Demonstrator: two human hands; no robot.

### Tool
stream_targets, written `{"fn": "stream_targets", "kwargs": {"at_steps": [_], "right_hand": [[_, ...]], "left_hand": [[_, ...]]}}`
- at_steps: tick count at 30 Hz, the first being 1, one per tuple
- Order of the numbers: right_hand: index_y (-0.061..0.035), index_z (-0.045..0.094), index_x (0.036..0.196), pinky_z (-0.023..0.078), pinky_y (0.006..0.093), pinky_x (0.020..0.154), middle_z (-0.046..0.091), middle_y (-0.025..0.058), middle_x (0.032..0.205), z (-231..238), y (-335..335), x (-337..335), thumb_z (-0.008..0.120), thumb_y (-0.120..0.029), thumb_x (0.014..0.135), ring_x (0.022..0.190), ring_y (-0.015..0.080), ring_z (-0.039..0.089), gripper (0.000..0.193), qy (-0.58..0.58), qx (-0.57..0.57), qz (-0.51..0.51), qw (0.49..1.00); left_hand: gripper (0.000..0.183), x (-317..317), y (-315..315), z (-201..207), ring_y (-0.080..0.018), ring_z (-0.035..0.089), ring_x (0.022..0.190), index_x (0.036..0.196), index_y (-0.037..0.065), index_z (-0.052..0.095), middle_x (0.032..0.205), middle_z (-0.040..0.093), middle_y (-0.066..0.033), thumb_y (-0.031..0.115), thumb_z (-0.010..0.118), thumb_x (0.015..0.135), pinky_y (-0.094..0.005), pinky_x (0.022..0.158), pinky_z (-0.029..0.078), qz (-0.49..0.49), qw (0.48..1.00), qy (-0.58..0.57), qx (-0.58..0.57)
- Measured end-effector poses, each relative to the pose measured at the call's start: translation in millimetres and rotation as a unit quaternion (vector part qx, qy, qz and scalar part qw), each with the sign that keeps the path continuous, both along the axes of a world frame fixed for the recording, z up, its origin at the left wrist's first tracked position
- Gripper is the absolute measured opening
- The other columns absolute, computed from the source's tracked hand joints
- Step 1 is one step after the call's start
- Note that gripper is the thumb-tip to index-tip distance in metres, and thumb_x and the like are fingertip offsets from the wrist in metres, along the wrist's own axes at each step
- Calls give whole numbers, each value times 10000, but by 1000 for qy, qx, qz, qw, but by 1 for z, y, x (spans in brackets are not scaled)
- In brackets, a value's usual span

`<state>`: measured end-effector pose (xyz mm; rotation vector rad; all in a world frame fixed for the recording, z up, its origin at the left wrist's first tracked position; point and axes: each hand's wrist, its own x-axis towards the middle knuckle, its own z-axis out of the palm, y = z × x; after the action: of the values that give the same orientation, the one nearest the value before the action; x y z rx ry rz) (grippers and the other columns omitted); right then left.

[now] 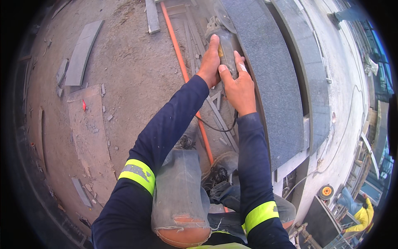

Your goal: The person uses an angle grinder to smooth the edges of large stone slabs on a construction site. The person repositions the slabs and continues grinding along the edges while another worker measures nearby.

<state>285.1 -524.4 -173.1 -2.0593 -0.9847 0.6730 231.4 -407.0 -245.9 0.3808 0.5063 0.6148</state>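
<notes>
Both my hands are wrapped round a dusty grey angle grinder [226,50] at the top centre. My left hand [210,63] grips its body from the left, thumb pointing up along it. Lower down, my right hand [240,86] is closed on the rear part, with a white wrap on one finger. The grinder's disc [224,17] is up against the left edge of a long dark grey stone slab [271,79]; whether it touches cannot be made out. A black cord [224,130] curves away beneath my right wrist.
A second grey slab [309,79] lies beyond a gap on the right. An orange pipe [179,52] runs along the dusty ground beside my legs. Stone offcuts [84,54] lie at left. A person in yellow [362,216] is at lower right, near a wheel [326,191].
</notes>
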Motion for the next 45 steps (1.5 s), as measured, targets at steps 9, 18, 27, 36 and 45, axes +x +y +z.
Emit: {"fn": "stream_targets", "kwargs": {"at_steps": [9, 18, 27, 36, 45], "right_hand": [[-62, 429, 1697, 499, 483, 1167, 650, 366, 1464, -9, 9, 10, 661, -486, 1010, 1381, 501, 638, 841, 13, -2, -1, 1000], [-95, 465, 1687, 654, 418, 938, 611, 280, 1552, -8, 5, 9, 722, -405, 1011, 1301, 376, 704, 787, 28, -2, -12, 1000], [-56, 472, 1677, 503, 407, 1164, 526, 279, 1654, 0, -4, -1, 719, -407, 1022, 1482, 357, 587, 783, 23, -4, -7, 1000], [-44, 467, 1676, 490, 408, 1178, 562, 272, 1626, 7, -10, -4, 717, -395, 1028, 1483, 352, 589, 778, 62, -7, -7, 998], [-51, 469, 1676, 481, 428, 1187, 598, 309, 1565, -9, 1, 8, 711, -419, 1021, 1441, 407, 612, 789, -11, 11, -2, 1000]], "left_hand": [[767, 14, 16, -25, -364, 759, 1126, 1471, 4, 549, 1311, 695, -227, 680, 414, 1136, -511, 997, 645, 32, 998, 33, 49], [740, 10, 6, -11, -252, 706, 1146, 1439, 20, 586, 1314, 686, -141, 681, 474, 1126, -422, 1021, 582, 41, 998, 40, 21], [880, 0, -5, 3, -434, 776, 1045, 1523, -21, 470, 1241, 707, -353, 747, 326, 1118, -553, 933, 665, -9, 998, 36, 43], [928, -2, -11, -4, -416, 776, 1064, 1535, -5, 454, 1253, 704, -350, 800, 336, 1088, -550, 925, 676, -20, 997, 24, 65], [735, 8, 2, -10, -265, 737, 1109, 1431, 16, 590, 1267, 708, -145, 673, 441, 1139, -427, 972, 621, 22, 999, 22, 22]]}}
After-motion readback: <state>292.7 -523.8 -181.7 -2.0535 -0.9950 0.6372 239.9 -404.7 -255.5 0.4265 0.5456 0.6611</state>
